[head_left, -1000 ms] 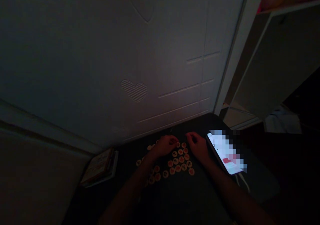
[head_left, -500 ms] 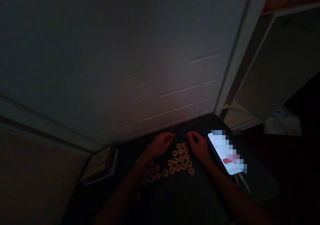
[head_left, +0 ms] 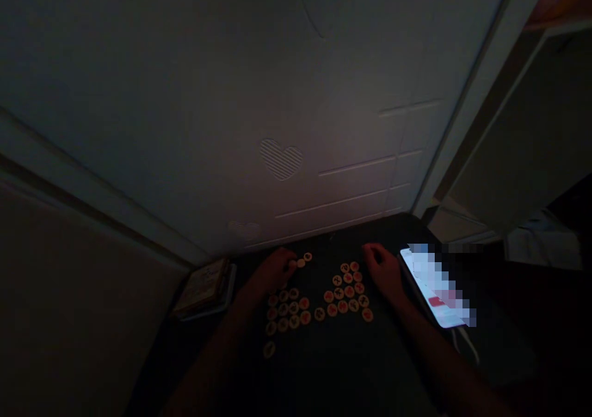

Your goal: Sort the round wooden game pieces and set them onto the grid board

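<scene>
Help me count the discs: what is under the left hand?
Beside the left hand, discs rest on a dark surface; those by the wrist look partly covered. A pale disc shows at the fingertips. Whatever lies beneath the palm is hidden.

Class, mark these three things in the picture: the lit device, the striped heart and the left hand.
Lit device (head_left: 433, 289): head view, on its glowing screen.
Striped heart (head_left: 281, 160): head view, middle of its ridged surface.
Left hand (head_left: 276, 269): head view, on the back of the hand.

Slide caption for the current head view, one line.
Left hand at a blank-faced disc, right hand beside marked discs, lit phone at right.
</scene>
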{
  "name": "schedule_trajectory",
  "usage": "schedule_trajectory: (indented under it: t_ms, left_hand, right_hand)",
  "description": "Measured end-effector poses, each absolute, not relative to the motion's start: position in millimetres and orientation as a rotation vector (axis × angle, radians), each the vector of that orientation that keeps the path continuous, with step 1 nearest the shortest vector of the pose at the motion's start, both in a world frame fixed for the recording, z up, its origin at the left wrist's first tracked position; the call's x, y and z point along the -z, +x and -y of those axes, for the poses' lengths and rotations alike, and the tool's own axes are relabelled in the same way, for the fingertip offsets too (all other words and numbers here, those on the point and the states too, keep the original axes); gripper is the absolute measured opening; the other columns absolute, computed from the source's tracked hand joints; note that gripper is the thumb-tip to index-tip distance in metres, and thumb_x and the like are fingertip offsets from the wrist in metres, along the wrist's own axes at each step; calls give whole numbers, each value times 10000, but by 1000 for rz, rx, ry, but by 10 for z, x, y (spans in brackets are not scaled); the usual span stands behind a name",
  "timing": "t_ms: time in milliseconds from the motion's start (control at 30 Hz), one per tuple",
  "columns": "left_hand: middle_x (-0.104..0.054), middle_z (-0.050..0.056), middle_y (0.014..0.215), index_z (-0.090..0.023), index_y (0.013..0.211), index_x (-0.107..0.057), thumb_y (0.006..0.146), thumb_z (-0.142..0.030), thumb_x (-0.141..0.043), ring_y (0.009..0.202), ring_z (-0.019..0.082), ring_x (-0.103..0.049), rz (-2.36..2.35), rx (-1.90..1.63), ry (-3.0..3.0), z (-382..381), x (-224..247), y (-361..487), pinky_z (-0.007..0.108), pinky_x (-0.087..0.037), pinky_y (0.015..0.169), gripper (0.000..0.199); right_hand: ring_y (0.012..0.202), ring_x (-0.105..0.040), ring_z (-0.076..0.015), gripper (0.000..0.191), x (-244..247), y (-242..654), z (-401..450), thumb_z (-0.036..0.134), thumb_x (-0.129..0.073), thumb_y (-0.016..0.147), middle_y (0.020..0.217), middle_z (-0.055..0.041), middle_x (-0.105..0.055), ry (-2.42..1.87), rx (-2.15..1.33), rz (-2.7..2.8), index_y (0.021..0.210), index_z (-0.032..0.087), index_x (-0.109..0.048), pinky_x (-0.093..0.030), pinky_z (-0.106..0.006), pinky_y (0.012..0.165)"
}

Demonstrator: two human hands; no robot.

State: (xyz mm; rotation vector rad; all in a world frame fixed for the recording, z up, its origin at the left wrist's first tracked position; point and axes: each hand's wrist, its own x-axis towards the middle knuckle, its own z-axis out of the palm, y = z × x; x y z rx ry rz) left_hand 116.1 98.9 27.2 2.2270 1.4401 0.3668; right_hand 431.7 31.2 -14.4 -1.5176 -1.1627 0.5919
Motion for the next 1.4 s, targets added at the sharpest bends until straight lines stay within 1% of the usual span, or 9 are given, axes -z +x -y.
schedule_trajectory:
  t_ms: [67, 267, 367, 567, 667, 767, 1000, 1200, 1400]
  left_hand:
    - [-711, 91, 1059, -207, 1036, -733, 843, -345, -611, 947, 241, -676, -1442, -380, 2210, -1001, -259, 1161, 352, -514, 902, 267]
    - [-746, 77, 988, -179, 1183, -669, 894, -436, -546, 862, 224, -707, -1454, -438, 2070, -984, -495, 963, 342, -558, 788, 405]
    - [-752, 68, 1032, -186, 1201, -665, 907, -454, -530, 869, 208, -714, -1375, -479, 1795, -917, -622, 861, 333, -581, 763, 420]
    - [-721, 102, 1212, -176, 1146, -691, 871, -441, -585, 1004, 226, -697, -1365, -583, 1439, -825, -563, 765, 356, -595, 837, 396]
    - [-737, 102, 1182, -178, 1153, -687, 890, -479, -552, 973, 227, -706, -1380, -570, 1514, -838, -489, 717, 371, -590, 834, 422]
    - [-761, 90, 1094, -175, 1166, -674, 883, -518, -543, 868, 209, -717, -1418, -536, 1616, -863, -442, 660, 359, -582, 792, 464]
    - [-787, 56, 889, -190, 945, -730, 788, -541, -649, 818, 231, -722, -1493, -454, 1710, -851, -394, 569, 325, -557, 737, 393]
    - [-804, 45, 966, -234, 937, -778, 756, -545, -662, 916, 268, -726, -1549, -426, 1769, -843, -391, 557, 330, -547, 777, 378]
    - [-807, 47, 941, -247, 928, -790, 752, -528, -662, 883, 275, -730, -1598, -429, 1819, -865, -330, 555, 333, -542, 752, 355]
  right_hand:
    - [797, -697, -250, 420, 166, 4336, -317, 545, -540, 912, 877, -82, -777, -1533, -585, 1154, 970, 191, -758, -517, -343, 723]
    - [814, -700, -256, 449, 209, 4360, -338, 571, -547, 899, 900, -88, -779, -1552, -597, 1139, 968, 183, -760, -518, -347, 730]
    - [805, -699, -255, 460, 216, 4362, -345, 582, -551, 895, 886, -88, -777, -1558, -607, 1136, 961, 179, -761, -517, -347, 724]
    - [792, -695, -258, 470, 227, 4370, -340, 599, -560, 882, 881, -87, -775, -1569, -613, 1128, 965, 183, -763, -514, -342, 697]
    - [788, -697, -262, 474, 220, 4370, -333, 603, -556, 883, 884, -90, -776, -1577, -608, 1124, 966, 184, -763, -515, -348, 695]
    - [814, -701, -265, 472, 197, 4368, -326, 603, -555, 883, 913, -95, -780, -1577, -599, 1127, 959, 188, -765, -518, -356, 729]
    - [797, -699, -262, 470, 171, 4368, -323, 592, -553, 886, 903, -99, -778, -1575, -600, 1138, 967, 181, -766, -512, -349, 702]
    - [775, -692, -257, 484, 174, 4367, -325, 601, -545, 885, 887, -99, -776, -1578, -589, 1135, 958, 179, -770, -516, -350, 695]
    - [756, -683, -252, 480, 195, 4378, -338, 603, -553, 879, 870, -96, -771, -1582, -581, 1137, 953, 180, -768, -508, -350, 695]
